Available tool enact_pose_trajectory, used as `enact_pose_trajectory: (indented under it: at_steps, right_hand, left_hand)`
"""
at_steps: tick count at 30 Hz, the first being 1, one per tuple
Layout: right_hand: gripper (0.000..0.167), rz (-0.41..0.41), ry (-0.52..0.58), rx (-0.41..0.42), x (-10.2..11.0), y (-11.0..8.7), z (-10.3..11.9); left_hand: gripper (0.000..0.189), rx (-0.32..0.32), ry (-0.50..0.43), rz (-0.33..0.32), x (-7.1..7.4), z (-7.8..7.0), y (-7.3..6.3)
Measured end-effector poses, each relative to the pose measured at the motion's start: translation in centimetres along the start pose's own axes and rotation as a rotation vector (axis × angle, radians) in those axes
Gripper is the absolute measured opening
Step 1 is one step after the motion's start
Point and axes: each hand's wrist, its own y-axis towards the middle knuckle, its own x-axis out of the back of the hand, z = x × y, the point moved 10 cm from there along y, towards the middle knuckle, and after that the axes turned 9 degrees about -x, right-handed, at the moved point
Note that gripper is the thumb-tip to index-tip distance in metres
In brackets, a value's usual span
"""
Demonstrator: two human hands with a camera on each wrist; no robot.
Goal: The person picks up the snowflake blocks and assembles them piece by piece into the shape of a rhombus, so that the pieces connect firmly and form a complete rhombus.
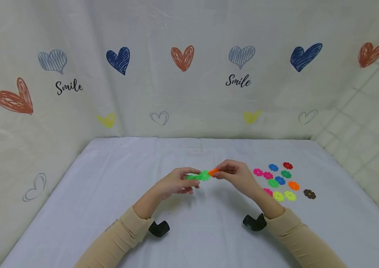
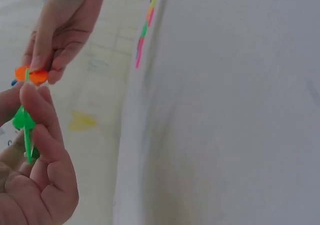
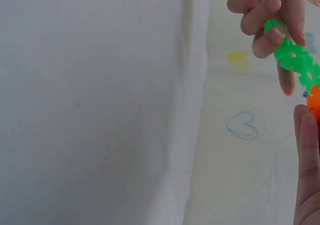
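Observation:
My left hand (image 1: pixel 172 183) pinches a short chain of green notched plastic discs (image 1: pixel 204 175) between thumb and fingers, above the white cloth. From the right, my right hand (image 1: pixel 239 176) pinches an orange notched disc (image 1: pixel 213 172) against the chain's free end. In the right wrist view the green discs (image 3: pixel 295 57) lie in a row and the orange disc (image 3: pixel 313 105) meets the last one. The left wrist view shows the orange disc (image 2: pixel 39 76) turned crosswise to the edge-on green disc (image 2: pixel 27 135). How deep the slots engage cannot be told.
Loose discs lie on the table to the right: pink (image 1: pixel 258 172), red (image 1: pixel 287 165), blue (image 1: pixel 273 167), green (image 1: pixel 286 174), orange (image 1: pixel 293 185), yellow (image 1: pixel 290 195) and brown (image 1: pixel 309 194). A heart-printed cloth (image 1: pixel 203 100) hangs behind the table.

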Motion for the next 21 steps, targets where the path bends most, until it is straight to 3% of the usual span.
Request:
enact_pose_trajectory:
  at_steps: [7,14,21]
  right_hand:
    - [0.010,-0.007,0.010,0.048,-0.4,-0.2,0.8]
    - [0.008,-0.050,-0.059,0.077,-0.2,-0.4,0.9]
    - [0.009,-0.068,-0.084,0.084,-0.4,-0.5,0.9]
  left_hand:
    - [0.044,-0.095,0.067,-0.033,-0.1,-0.9,0.1]
    - [0.041,-0.132,0.163,-0.085,0.2,-1.5,0.0]
    - [0.044,-0.205,0.220,-0.094,-0.1,-2.0,0.0]
